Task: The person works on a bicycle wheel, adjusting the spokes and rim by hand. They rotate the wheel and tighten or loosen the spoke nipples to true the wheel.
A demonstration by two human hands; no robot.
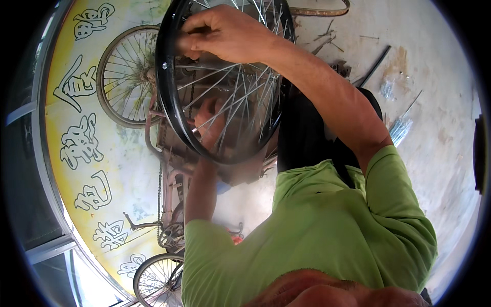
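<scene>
A yellow-edged pale panel (130,179) borders grey-framed windows (25,179), left of a stained floor (434,153).

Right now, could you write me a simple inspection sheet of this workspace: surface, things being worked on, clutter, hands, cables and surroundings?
Surface: pale floor with a brown stain.
Job's things: black spoked wheel, held up in front of the person.
Clutter: dark rod, clear plastic bag and bundle of thin rods, all on the floor.
Right hand: fingers bent at the wheel's rim; exact grip blurred.
Left hand: seen through the spokes; grip unclear.
Cables: nothing seen.
Surroundings: rusty bicycle frame and old wheel before a yellow-and-white panel with outlined characters.
</scene>
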